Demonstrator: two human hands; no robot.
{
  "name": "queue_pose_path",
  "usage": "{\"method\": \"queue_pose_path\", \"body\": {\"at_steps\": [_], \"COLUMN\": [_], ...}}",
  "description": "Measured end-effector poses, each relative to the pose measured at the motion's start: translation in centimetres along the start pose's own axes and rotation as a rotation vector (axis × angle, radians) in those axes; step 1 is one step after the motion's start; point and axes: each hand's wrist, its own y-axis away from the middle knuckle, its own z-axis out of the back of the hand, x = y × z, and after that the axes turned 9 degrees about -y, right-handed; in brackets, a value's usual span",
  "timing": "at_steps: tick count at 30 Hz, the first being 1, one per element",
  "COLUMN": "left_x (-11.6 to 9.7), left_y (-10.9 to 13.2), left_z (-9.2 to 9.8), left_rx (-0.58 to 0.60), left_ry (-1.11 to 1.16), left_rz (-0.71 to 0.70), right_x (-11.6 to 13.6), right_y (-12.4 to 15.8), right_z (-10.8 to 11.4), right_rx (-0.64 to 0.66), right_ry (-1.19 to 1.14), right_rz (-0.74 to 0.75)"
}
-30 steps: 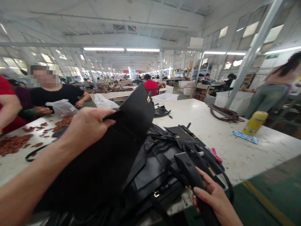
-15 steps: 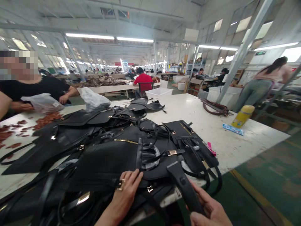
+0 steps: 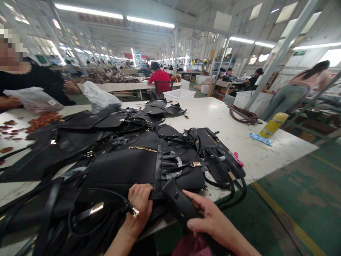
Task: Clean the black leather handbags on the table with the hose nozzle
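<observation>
A heap of black leather bag pieces (image 3: 125,156) with straps and gold fittings covers the near part of the white table (image 3: 229,131). My left hand (image 3: 138,206) is closed on the near edge of the top black bag panel (image 3: 128,170), next to a gold clasp. My right hand (image 3: 210,222) grips a black handheld tool (image 3: 179,202), its forefinger stretched along it, the tool's tip against the panel's edge.
A yellow bottle (image 3: 273,125) and a blue packet (image 3: 261,139) lie at the table's right. Brown straps (image 3: 242,115) and a white bin (image 3: 179,94) sit further back. A person in black at left handles a plastic bag (image 3: 34,99) over brown pieces. Green floor lies right.
My left hand laid down the lifted black panel onto the heap, then closed on its near edge. My right hand brought the tool leftward to the panel. The view tilted down.
</observation>
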Motion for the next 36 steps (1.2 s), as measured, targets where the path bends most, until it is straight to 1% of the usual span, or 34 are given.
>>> {"method": "queue_pose_path", "body": {"at_steps": [2,3,7,10,13,15,16,18,20,21,22,24,26,28,30,32,34,36], "left_x": [-0.2,-0.3,-0.4,-0.5,-1.0,-1.8,-2.2,-3.1,-3.8,-4.1,-4.3,-4.4,-4.3,-4.2,-4.3,-4.5,-4.8,-4.9], "left_y": [0.1,0.2,0.6,0.7,0.8,1.5,2.2,3.8,5.4,6.1,6.6,7.0,6.8,6.3,6.0,5.7,5.5,5.1], "left_z": [0.3,0.4,0.1,0.0,0.4,0.7,0.7,0.5,0.0,-0.3,-0.5,-0.6,-0.5,-0.2,0.1,0.3,0.5,0.6], "left_rx": [0.078,0.096,0.103,0.111,0.124,0.145,0.134,0.071,-0.001,-0.016,-0.002,0.072,0.174,0.251,0.282,0.294,0.312,0.326], "left_ry": [0.030,0.035,0.004,-0.018,-0.022,-0.023,-0.033,-0.074,-0.120,-0.136,-0.142,-0.120,-0.073,-0.021,0.011,0.029,0.040,0.044], "left_rz": [0.012,0.018,0.049,0.073,0.072,0.055,0.040,0.013,0.003,0.007,0.014,0.026,0.033,0.023,0.007,0.008,0.027,0.052], "right_x": [-0.6,-0.8,-0.9,0.0,1.2,1.9,2.3,2.8,3.4,3.7,3.9,4.5,5.0,5.4,5.4,5.3,5.3,5.4], "right_y": [-1.1,-1.7,-4.1,-5.5,-6.5,-7.1,-7.5,-8.4,-9.1,-9.4,-9.7,-10.0,-10.3,-11.0,-12.0,-13.2,-14.0,-14.0], "right_z": [-0.6,-0.7,-1.4,-2.2,-2.7,-2.4,-2.1,-1.0,0.2,0.8,1.2,1.6,1.6,1.3,0.9,0.3,-0.4,-1.2], "right_rx": [0.043,0.052,0.068,0.060,-0.028,-0.058,-0.064,-0.065,-0.051,-0.032,-0.014,0.028,0.078,0.119,0.134,0.131,0.119,0.093], "right_ry": [0.029,0.039,0.060,0.083,0.097,0.103,0.105,0.112,0.119,0.121,0.123,0.123,0.116,0.114,0.122,0.130,0.135,0.138], "right_rz": [-0.035,-0.052,-0.091,-0.038,0.058,0.104,0.120,0.134,0.110,0.085,0.059,0.025,0.012,-0.019,-0.055,-0.060,-0.018,0.050]}}
